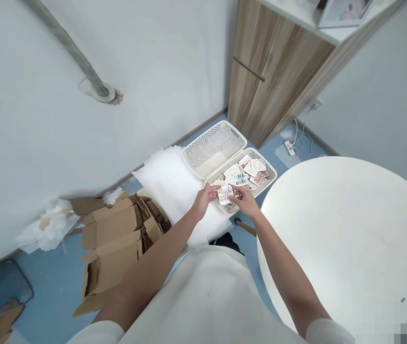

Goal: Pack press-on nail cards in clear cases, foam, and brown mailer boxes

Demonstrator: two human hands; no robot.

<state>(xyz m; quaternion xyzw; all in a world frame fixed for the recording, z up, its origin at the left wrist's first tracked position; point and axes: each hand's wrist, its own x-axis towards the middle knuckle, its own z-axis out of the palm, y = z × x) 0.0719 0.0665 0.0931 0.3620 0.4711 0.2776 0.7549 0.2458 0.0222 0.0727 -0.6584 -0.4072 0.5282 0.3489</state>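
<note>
Between my two hands is a small flat pack point(225, 195) with rows of shiny, nail-shaped pieces that look like press-on nails. My left hand point(203, 199) has its fingertips closed at the pack's left edge. On the opposite edge, the fingers and thumb of my right hand point(245, 200) pinch it. Just under and beyond the hands lies a white plastic basket point(272, 174) filled with similar packs and printed cards. One pack with green pieces point(240, 179) rests on top of that pile. The near end of the basket is partly hidden by my hands.
A second white basket point(203, 160) with clear plastic in it sits behind, on white foam sheets point(163, 169). Folded cardboard boxes point(115, 239) are stacked at left. A round white table point(346, 229) stands at right, a wooden cabinet point(271, 57) behind. A power strip point(290, 148) lies on the floor.
</note>
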